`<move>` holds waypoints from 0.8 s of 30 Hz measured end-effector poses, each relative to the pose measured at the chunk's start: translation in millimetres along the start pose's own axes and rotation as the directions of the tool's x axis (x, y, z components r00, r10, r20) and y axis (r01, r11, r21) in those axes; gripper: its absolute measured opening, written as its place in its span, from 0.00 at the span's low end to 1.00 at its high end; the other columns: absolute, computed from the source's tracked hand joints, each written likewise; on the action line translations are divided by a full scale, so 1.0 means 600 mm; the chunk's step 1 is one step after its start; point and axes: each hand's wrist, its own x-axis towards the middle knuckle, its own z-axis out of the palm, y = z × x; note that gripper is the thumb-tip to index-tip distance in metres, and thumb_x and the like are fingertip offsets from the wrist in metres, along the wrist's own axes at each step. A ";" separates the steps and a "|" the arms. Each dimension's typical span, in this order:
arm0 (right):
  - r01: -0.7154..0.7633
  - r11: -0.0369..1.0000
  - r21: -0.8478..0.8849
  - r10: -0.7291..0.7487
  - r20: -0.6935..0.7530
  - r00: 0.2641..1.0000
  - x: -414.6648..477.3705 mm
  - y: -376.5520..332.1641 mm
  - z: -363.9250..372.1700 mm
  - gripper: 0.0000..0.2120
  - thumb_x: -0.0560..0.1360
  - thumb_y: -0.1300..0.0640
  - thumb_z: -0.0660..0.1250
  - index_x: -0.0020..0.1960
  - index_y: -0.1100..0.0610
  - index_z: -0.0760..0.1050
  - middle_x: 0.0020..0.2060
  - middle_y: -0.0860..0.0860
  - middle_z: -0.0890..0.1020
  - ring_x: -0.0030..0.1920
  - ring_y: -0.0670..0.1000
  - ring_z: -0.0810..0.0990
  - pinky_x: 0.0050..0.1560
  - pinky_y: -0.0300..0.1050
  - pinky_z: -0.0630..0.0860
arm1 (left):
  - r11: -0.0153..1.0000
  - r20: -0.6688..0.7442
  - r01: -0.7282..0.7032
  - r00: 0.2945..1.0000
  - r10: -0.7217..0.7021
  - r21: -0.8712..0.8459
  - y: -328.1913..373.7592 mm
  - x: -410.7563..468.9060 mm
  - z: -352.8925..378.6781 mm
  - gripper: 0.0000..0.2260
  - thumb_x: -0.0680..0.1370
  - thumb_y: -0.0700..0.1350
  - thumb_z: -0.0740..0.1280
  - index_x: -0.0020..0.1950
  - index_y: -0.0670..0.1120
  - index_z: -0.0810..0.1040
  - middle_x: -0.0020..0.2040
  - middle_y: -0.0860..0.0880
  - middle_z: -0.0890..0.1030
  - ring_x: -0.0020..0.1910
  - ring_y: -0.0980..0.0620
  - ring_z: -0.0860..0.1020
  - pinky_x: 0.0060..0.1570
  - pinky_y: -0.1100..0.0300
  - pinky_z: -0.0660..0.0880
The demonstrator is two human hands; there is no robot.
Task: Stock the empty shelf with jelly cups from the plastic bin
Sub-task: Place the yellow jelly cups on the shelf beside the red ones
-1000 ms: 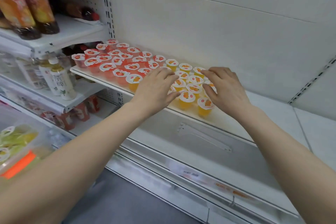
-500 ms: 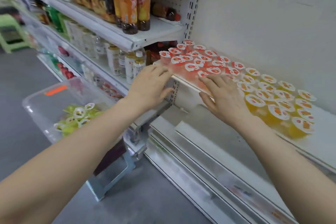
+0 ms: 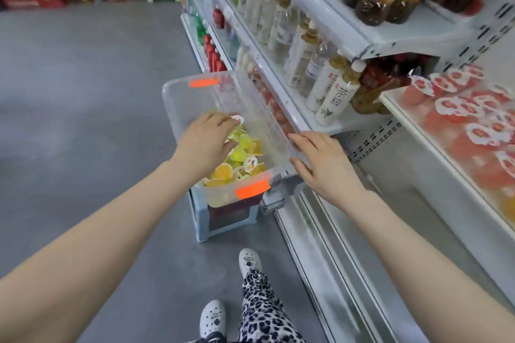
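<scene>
Hands moved from shelf (image 3: 434, 170) to plastic bin (image 3: 192, 95); left hand (image 3: 206, 142) fingers curl over jelly cups (image 3: 240, 154), grip unclear. Right hand (image 3: 326, 166) spread, empty.

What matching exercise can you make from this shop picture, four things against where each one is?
Things
1. left hand
2. right hand
3. red jelly cups
4. plastic bin

Places
A. on the white shelf at the right
B. over the yellow and green cups inside the bin
C. beside the bin's rim on the shelf side
D. on top of a pale blue stool

Pairs: 1-B, 2-C, 3-A, 4-D
</scene>
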 end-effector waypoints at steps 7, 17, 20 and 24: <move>0.118 0.981 0.151 -0.163 0.341 0.926 0.130 0.014 0.151 0.27 0.68 0.63 0.73 0.66 0.60 0.75 0.57 0.57 0.79 0.56 0.62 0.77 0.58 0.54 0.74 | 0.979 0.138 0.205 0.969 -0.206 0.020 -0.086 -0.031 0.092 0.20 0.71 0.45 0.75 0.62 0.44 0.80 0.56 0.44 0.81 0.55 0.40 0.78 0.56 0.49 0.76; 0.450 0.886 -0.115 -0.222 0.745 0.628 0.248 0.027 0.319 0.17 0.74 0.62 0.63 0.63 0.57 0.73 0.58 0.54 0.77 0.62 0.57 0.73 0.59 0.50 0.69 | 0.954 0.110 0.289 0.949 -0.296 0.076 -0.094 -0.033 0.172 0.15 0.68 0.43 0.76 0.54 0.51 0.82 0.48 0.51 0.83 0.49 0.46 0.80 0.61 0.55 0.65; 0.520 0.838 -0.165 -0.270 0.702 0.659 0.258 0.026 0.347 0.13 0.58 0.61 0.79 0.41 0.58 0.80 0.37 0.54 0.82 0.43 0.57 0.81 0.43 0.47 0.76 | 0.953 0.116 0.290 0.947 -0.299 0.087 -0.095 -0.031 0.168 0.17 0.67 0.42 0.76 0.55 0.50 0.83 0.48 0.51 0.83 0.49 0.46 0.80 0.62 0.55 0.63; 0.535 0.835 -0.130 -0.334 0.652 0.680 0.252 0.053 0.401 0.18 0.42 0.64 0.81 0.27 0.58 0.77 0.25 0.54 0.76 0.30 0.56 0.78 0.32 0.43 0.72 | 0.957 0.120 0.276 0.951 -0.285 0.088 -0.094 -0.029 0.167 0.16 0.67 0.40 0.75 0.55 0.49 0.83 0.47 0.50 0.83 0.49 0.45 0.80 0.62 0.55 0.63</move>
